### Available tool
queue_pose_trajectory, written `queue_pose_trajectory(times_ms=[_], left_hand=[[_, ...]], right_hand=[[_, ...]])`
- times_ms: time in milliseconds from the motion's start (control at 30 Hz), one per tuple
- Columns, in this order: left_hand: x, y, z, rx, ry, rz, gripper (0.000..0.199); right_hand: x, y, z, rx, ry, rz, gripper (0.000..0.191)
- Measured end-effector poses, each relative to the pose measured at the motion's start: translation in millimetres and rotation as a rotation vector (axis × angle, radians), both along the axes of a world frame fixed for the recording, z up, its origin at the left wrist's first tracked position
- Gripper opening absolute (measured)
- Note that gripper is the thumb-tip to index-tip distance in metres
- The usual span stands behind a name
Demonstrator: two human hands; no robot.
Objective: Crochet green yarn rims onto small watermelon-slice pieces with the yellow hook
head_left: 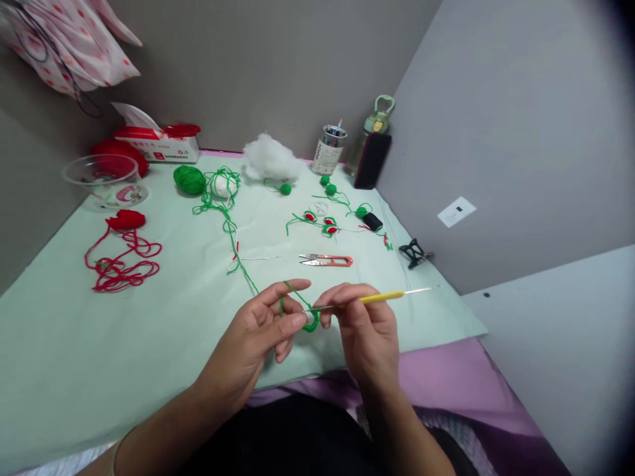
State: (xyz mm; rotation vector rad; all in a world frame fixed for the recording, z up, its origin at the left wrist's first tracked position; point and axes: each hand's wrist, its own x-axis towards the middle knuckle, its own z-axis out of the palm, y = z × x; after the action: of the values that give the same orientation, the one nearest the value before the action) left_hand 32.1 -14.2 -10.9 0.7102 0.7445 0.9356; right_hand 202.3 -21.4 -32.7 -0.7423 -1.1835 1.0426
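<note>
My left hand (265, 324) pinches a small curved piece of green crochet (312, 322) between thumb and fingers, with green yarn looped over the raised index finger. That strand runs back to a tangle of green yarn (223, 188) around a white ball. In my right hand (370, 330) is a crochet hook with a yellow grip (389, 297), held nearly level. Its metal tip points left and meets the green piece beside my left thumb. Orange-handled thread snips (327, 260) lie just beyond both hands.
Red yarn (126, 220) and a clear tub (102, 170) are at the left. White stuffing (270, 158), a pen jar (329, 151), a bottle (380, 119) and a phone (373, 160) stand at the back. Small green balls and red-green pieces (330, 229) lie right of centre.
</note>
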Motion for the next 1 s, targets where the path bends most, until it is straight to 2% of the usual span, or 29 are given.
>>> queue_pose_trajectory(times_ms=[67, 133, 267, 367, 433, 500, 633, 700, 733, 800, 900, 933, 1000], left_hand=[[-1, -1, -0.7, 0.018, 0.014, 0.003, 0.035], [-1, -2, -1.4, 0.044, 0.036, 0.029, 0.036], [3, -4, -0.9, 0.066, 0.054, 0.094, 0.039], [5, -4, 2.0, -0.035, -0.044, 0.054, 0.047], [3, -1, 4.6, -0.121, -0.114, -0.010, 0.051], [0, 2, 6.9, -0.164, -0.135, -0.041, 0.051], [-4, 4, 7.1, -0.106, -0.073, 0.003, 0.043], [-2, 2, 4.7, -0.033, -0.034, 0.030, 0.041], [0, 0, 3.2, -0.002, -0.017, 0.040, 0.042], [4, -3, 0.6, 0.031, -0.002, 0.057, 0.046], [7, -5, -0.4, -0.030, -0.036, 0.039, 0.049], [6, -4, 0.1, -0.071, -0.063, 0.013, 0.048], [3, -1, 1.4, -0.156, -0.118, -0.037, 0.043]], right_hand=[[2, -1, 1.7, 0.015, -0.027, -0.013, 0.020], [5, -4, 3.8, 0.095, -0.140, -0.065, 0.021], [6, -11, 5.6, 0.434, -0.639, -0.209, 0.024], [2, -15, 3.0, 0.614, -0.907, -0.352, 0.036], [0, -15, 1.0, 0.639, -0.901, -0.395, 0.040], [-1, -12, 0.8, 0.568, -0.758, -0.365, 0.033], [0, -3, 4.5, 0.220, -0.260, -0.212, 0.024], [-1, -2, 4.3, 0.133, -0.167, -0.141, 0.023], [-2, -3, 2.8, 0.143, -0.208, -0.145, 0.022], [-5, -6, -2.6, 0.263, -0.440, -0.247, 0.022], [-8, -11, -11.8, 0.523, -0.757, -0.430, 0.042], [-9, -12, -13.3, 0.557, -0.769, -0.447, 0.045], [-8, -11, -12.4, 0.501, -0.673, -0.410, 0.041]])
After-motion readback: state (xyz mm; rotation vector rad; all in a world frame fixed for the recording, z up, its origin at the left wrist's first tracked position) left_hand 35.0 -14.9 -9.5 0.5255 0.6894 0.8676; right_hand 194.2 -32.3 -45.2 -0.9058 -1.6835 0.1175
